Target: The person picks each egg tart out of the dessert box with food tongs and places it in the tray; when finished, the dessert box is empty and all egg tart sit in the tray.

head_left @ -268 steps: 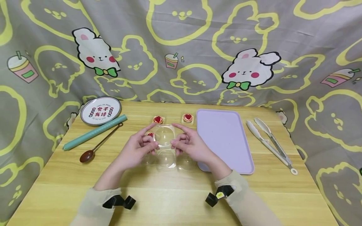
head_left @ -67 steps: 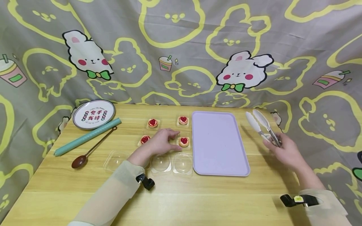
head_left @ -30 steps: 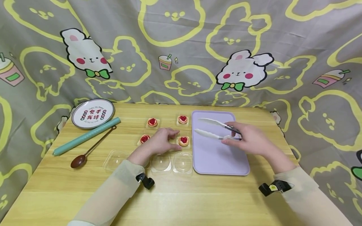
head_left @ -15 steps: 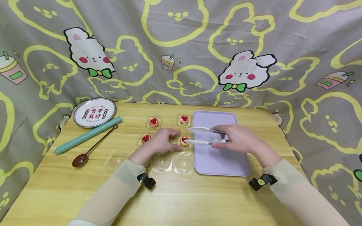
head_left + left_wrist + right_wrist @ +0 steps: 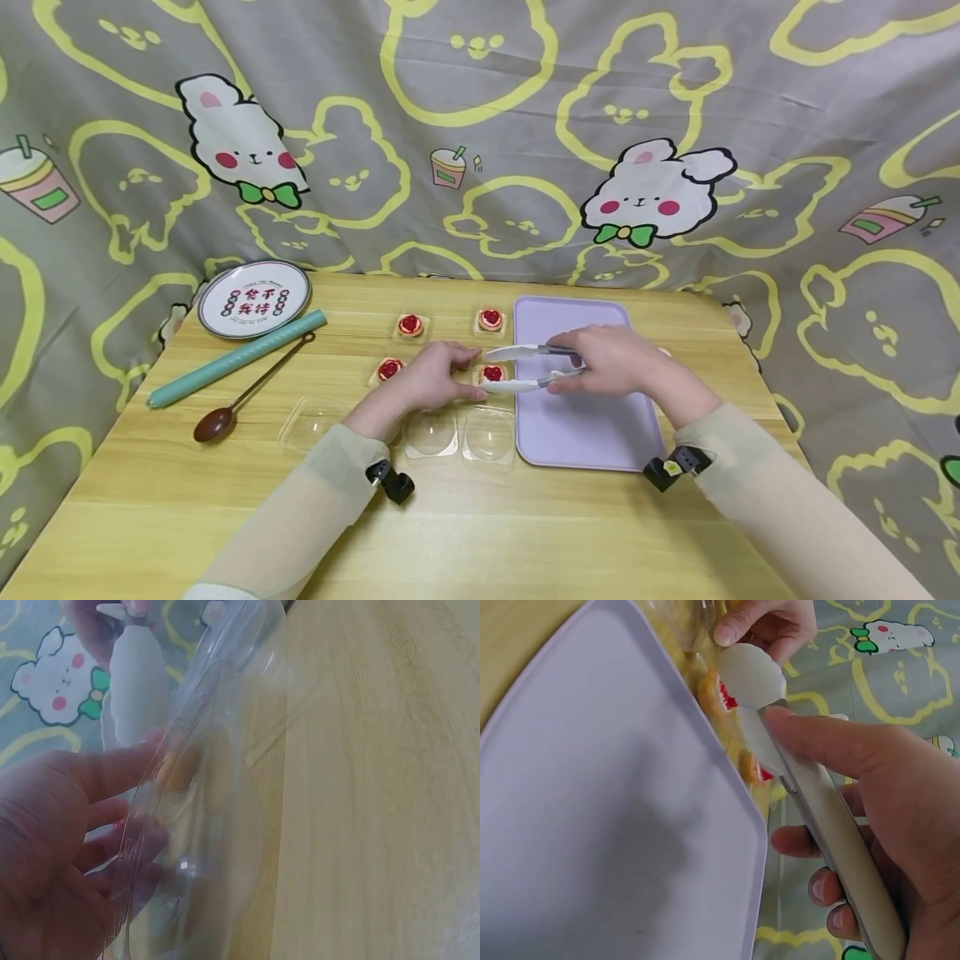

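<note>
Tart [image 5: 492, 374] pick-up looks like the step in hand. Table [image 5: 450, 533] holds everything; lilac tray [image 5: 592, 437] lies flat on it, bare. Right hand [image 5: 618, 360] grips tongs [image 5: 517, 386], reaching across the tray's left edge, arms spread: one tip past the tart, one in front, partly hiding it; contact can't tell. Left hand [image 5: 423, 379] has thumb and fingers apart by the left side of the opened clear pack [image 5: 489, 433]; pressing or just touching, can't tell. Tart sits in that pack. Next move probably calls for squeezing gently, keeping tips level.
</note>
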`<state>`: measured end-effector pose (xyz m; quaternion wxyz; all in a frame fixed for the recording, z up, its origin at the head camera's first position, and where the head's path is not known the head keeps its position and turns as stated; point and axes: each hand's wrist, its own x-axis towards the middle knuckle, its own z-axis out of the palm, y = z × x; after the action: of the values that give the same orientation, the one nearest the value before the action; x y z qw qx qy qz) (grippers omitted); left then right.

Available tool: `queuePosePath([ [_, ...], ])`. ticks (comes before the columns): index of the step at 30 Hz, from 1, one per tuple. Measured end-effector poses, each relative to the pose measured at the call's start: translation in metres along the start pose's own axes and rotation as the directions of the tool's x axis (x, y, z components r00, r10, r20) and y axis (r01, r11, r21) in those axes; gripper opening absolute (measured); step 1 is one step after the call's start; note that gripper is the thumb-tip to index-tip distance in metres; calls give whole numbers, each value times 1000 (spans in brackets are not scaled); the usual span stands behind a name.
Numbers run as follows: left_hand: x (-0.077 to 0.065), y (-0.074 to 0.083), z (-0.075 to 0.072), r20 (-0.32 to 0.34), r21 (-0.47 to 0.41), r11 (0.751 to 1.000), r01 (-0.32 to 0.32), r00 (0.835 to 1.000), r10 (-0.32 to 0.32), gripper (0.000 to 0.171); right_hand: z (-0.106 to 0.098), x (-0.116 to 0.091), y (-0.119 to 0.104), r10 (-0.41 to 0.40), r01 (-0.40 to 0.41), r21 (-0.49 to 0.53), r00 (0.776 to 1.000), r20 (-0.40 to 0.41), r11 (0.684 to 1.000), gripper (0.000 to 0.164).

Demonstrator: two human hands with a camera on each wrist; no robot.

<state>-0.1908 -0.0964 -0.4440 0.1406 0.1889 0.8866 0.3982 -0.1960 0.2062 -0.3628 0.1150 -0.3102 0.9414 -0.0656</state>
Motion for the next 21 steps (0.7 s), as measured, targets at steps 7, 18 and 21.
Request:
queuePosePath([
  [7,1,-1,0,3,1,1000,-17,1000,17,81,-5,6,-13,-16,20,-157,1000,25,987,70],
  [18,1,-2,-1,6,1,1000,-17,1000,17,81,-4,6,-11,-29,35,-176,999,32,984,70],
  [21,1,-2,0,6,-1,1000,-10,1000,10,81,-2,5,-9,-41,45,-176,999,27,983,70],
])
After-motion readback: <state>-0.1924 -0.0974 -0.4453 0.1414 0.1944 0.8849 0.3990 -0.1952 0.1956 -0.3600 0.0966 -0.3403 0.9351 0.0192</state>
